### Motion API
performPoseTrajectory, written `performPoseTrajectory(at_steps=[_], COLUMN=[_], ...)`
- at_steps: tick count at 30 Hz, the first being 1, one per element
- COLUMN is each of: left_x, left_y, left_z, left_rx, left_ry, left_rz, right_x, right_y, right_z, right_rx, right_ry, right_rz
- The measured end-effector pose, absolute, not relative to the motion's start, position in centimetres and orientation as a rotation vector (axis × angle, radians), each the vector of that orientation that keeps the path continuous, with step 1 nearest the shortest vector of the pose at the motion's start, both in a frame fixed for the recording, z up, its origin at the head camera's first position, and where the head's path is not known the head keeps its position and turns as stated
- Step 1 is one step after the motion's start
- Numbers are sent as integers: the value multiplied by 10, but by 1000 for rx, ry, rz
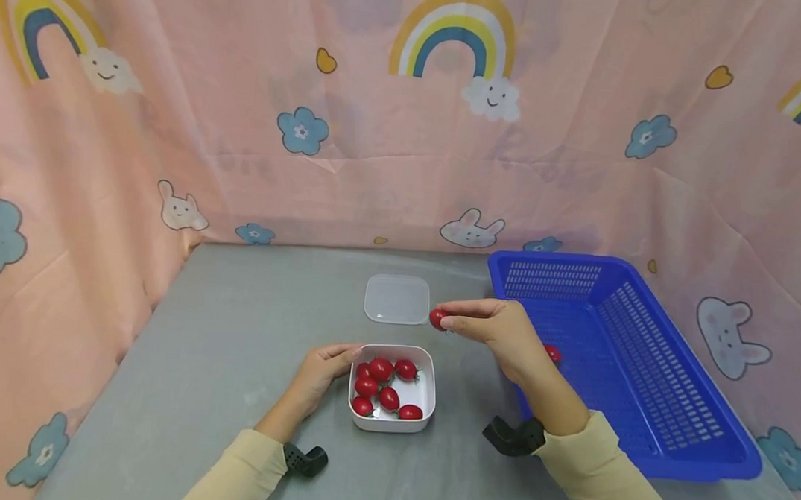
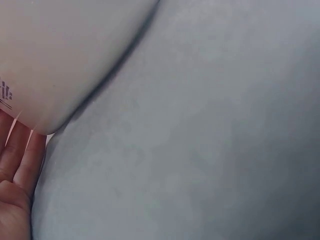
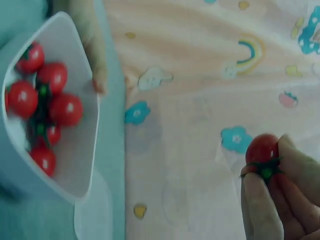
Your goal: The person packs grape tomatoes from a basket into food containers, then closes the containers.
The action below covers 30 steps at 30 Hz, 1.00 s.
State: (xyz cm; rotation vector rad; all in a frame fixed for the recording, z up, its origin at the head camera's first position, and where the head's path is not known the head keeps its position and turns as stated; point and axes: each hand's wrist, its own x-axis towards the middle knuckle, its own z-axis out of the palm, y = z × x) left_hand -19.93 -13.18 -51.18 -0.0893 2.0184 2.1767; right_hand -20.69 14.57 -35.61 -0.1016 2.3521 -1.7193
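Note:
My right hand pinches a cherry tomato between thumb and fingertips, above the table between the container and the basket. The green stem end of that tomato shows in the right wrist view. A small white square container stands in front of me with several cherry tomatoes inside. At its left side my left hand rests against the wall, with a fingertip at the back left corner of the rim. The left wrist view shows straight fingers at the container's outer wall.
A translucent lid lies flat behind the container. To the right stands a large blue plastic basket with a red tomato partly hidden by the right arm. A pink patterned curtain borders the grey table.

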Motion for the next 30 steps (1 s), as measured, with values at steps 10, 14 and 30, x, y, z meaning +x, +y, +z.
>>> performPoseTrajectory(at_steps=[10, 14, 30], left_x=[-201, -201, -199], left_y=[-132, -132, -132], left_z=[-513, -513, -511], left_rx=[-75, -82, -65], left_ry=[2006, 2025, 2025], left_rz=[2193, 2185, 2164], right_x=[-189, -189, -194], right_y=[119, 112, 89], right_z=[-371, -381, -434], right_rx=[-129, -150, -167], right_ry=[2289, 2285, 2246], right_rz=[-1783, -1762, -1787])
